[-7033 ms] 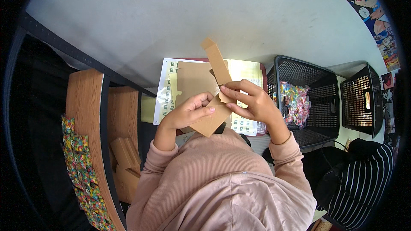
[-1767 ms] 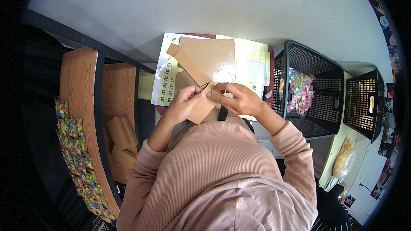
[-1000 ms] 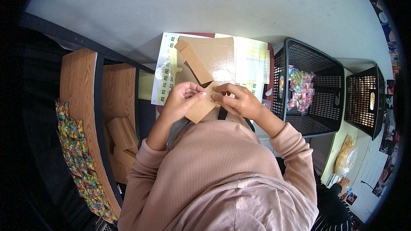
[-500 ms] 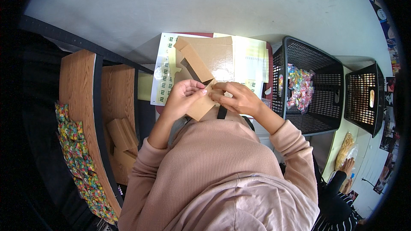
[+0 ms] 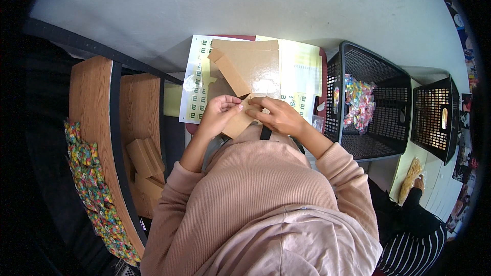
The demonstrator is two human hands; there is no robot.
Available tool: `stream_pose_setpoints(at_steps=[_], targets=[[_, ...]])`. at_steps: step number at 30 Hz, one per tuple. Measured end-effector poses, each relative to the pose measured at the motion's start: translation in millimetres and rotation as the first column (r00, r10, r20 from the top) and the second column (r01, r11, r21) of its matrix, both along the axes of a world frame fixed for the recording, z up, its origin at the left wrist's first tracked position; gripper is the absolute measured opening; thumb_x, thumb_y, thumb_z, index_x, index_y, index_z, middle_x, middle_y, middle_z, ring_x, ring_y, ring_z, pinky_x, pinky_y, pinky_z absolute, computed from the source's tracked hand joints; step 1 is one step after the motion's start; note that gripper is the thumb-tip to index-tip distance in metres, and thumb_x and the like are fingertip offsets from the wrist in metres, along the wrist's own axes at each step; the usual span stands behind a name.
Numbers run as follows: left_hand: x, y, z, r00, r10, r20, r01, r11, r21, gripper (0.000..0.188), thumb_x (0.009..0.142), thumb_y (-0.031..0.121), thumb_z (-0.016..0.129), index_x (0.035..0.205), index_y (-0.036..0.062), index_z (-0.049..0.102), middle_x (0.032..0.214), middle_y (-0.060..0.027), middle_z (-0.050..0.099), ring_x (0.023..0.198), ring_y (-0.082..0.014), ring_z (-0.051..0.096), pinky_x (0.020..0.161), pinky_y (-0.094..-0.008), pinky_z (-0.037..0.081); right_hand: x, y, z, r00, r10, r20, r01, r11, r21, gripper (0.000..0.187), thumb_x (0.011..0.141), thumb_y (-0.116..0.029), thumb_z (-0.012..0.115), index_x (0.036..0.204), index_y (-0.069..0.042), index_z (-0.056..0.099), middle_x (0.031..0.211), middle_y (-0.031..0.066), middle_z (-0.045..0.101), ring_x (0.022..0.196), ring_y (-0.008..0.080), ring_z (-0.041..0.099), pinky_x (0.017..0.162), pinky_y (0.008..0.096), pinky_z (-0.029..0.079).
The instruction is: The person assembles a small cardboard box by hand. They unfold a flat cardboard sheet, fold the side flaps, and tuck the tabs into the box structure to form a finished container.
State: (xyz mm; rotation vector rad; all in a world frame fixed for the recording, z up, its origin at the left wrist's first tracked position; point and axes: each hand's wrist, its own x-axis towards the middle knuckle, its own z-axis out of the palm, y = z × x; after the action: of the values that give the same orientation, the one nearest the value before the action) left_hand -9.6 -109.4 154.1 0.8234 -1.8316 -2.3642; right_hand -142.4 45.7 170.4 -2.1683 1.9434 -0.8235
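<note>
A narrow brown cardboard box (image 5: 231, 75), slanting from upper left to lower right, is held in front of my body. Its near flap (image 5: 237, 124) hangs below my fingers. My left hand (image 5: 219, 116) pinches the box's near end between thumb and fingertips. Close beside it, my right hand (image 5: 280, 116) has curled fingers pressed on the same end; the exact fold under them is hidden. Beyond the box, a flat, glossy piece of cardboard (image 5: 261, 64) lies on printed sheets (image 5: 302, 64) with labels.
At right stand a black plastic crate (image 5: 377, 56) with wrapped candies (image 5: 359, 103) and a smaller black basket (image 5: 434, 122). Wooden shelves (image 5: 91, 92) at left bear colourful packets (image 5: 94, 189) and folded cardboard boxes (image 5: 146, 158). A person in a striped top (image 5: 414, 245) touches a yellowish bag (image 5: 410, 180).
The small box has turned slightly, with both hands still at its near end and my right hand a little further left. The other person has leaned further in toward the yellowish bag.
</note>
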Motion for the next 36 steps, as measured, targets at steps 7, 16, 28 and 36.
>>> stream_pose_setpoints(at_steps=[7,16,28,36], targets=[[4.1,1.3,-18.3,1.0,0.017,0.009,-0.017,0.999,-0.03,0.016,0.077,0.008,0.061,0.088,-0.0009,0.053,0.081,-0.0059,0.059,0.073,-0.0082,0.055,0.065,-0.0193,0.045,11.5,1.6,-11.6,0.997,-0.062,0.054,0.062,0.998,0.007,0.042,0.061,-0.003,0.058,0.102,-0.008,0.052,0.105,0.0114,0.048,0.089,0.0249,0.053,0.074,0.0337,0.047],[6.1,5.2,-21.0,0.999,0.035,0.021,-0.034,0.999,-0.034,0.017,0.075,0.006,0.063,0.087,-0.0009,0.053,0.078,-0.0041,0.057,0.07,-0.0069,0.053,0.064,-0.0179,0.043,20.8,6.4,-16.4,0.987,-0.12,0.11,0.118,0.993,0.023,0.045,0.06,-0.001,0.058,0.104,-0.005,0.052,0.11,0.0127,0.048,0.091,0.0266,0.053,0.076,0.0348,0.047],[5.5,6.4,-24.0,1.0,0.024,0.0,-0.024,0.999,-0.049,0.014,0.076,0.005,0.062,0.086,-0.0004,0.053,0.076,-0.0032,0.057,0.066,-0.0054,0.052,0.061,-0.0169,0.042,21.8,3.7,-14.7,0.974,-0.144,0.178,0.148,0.989,-0.007,0.034,0.065,-0.003,0.059,0.099,-0.005,0.055,0.107,0.0127,0.05,0.09,0.0257,0.055,0.074,0.0331,0.048],[-6.5,-12.7,28.6,0.994,-0.05,-0.099,0.038,0.992,-0.118,0.009,0.077,0.005,0.061,0.078,0.0023,0.052,0.072,-0.001,0.056,0.063,-0.0035,0.051,0.058,-0.0162,0.041,10.8,-12.9,19.0,0.924,-0.179,0.337,0.261,0.941,-0.216,0.016,0.065,-0.004,0.064,0.08,-0.003,0.061,0.085,0.008,0.06,0.074,0.0221,0.06,0.062,0.0298,0.05]])
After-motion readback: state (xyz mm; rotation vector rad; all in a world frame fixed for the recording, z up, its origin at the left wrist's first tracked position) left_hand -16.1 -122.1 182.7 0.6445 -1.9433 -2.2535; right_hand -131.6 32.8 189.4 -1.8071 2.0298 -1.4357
